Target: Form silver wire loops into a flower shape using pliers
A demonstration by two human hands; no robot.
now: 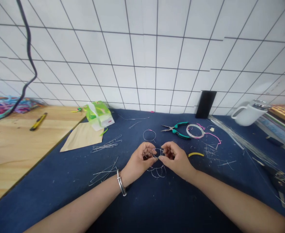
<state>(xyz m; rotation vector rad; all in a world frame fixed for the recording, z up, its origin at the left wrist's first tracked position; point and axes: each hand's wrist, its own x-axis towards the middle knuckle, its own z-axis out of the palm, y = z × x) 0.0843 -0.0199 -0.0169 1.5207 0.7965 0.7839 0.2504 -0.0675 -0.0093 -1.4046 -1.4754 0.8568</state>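
Between my two hands is a piece of thin silver wire bent into several loops (158, 174), with small pink spots on it. My left hand (142, 158), a silver bangle (120, 183) on its wrist, pinches the wire from the left. From the right, my right hand (175, 158) pinches the same wire, thumb tips almost meeting. Part of the wire is hidden behind my fingers. Just beyond them a single wire ring (149, 140) with a pink spot lies on the dark blue cloth (132, 207).
Needle-nose pliers (175, 130) with teal handles lie beyond my right hand, beside a pale ring-shaped coil (195, 136). Loose wires (107, 144) lie left. A yellow curved piece (196, 154), a white mug (247, 113), a tissue pack (99, 115) and a box cutter (38, 121) are around.
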